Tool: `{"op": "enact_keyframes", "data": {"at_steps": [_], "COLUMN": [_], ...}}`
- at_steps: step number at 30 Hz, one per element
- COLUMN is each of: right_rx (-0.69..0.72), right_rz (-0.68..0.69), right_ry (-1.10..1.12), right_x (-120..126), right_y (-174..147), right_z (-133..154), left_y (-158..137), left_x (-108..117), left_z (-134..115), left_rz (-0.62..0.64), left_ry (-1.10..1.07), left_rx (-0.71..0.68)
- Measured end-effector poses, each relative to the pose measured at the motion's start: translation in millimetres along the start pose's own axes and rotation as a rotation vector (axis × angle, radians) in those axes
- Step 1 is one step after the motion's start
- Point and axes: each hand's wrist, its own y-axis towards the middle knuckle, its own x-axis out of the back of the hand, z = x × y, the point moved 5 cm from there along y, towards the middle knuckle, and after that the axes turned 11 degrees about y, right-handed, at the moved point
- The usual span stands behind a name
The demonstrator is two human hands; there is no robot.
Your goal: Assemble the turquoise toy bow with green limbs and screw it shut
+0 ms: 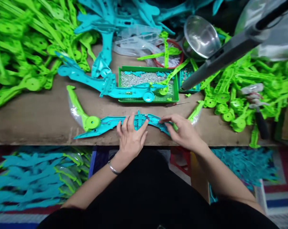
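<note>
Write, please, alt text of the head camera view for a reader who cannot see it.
A person's left hand and right hand touch a curved blue part on a brown table, with a green piece at each end. Behind, a second blue part overlaps a green tray of small silvery pieces, between heaps of green parts.

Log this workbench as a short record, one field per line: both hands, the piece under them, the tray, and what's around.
Left hand: fingers spread over the middle of the curved blue part
Right hand: fingers at that part's right end; exact grip unclear
Piece: on the brown bench, a green piece at its left end
Green tray: many small metal bits; a second blue part overlaps its front
Sides: green piles, left and right
Behind tray: steel bowl
</note>
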Motion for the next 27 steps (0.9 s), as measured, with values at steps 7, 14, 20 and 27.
{"op": "enact_keyframes", "data": {"at_steps": [7, 14, 20, 27], "right_rx": [0.218, 0.247, 0.201, 0.123], "right_rz": [0.158, 0.186, 0.239, 0.183], "right_ry": [-0.374, -0.418, -0.364, -0.12], "right_x": [-38.8, -38.4, -36.7, -20.3], "right_y": [13.9, 17.3, 24.6, 60.5], "right_z": [12.3, 10.4, 10.6, 40.6], "left_y": [-7.3, -8.3, -10.3, -11.6], "left_x": [-7.3, -8.9, -15.3, -11.1], "left_z": [0.3, -8.3, -9.0, -3.3], "left_rz": [-0.048, -0.09, -0.106, -0.098], "left_ry": [-0.053, 0.045, 0.025, -0.049], "left_rx": [0.048, 0.023, 0.028, 0.122]}}
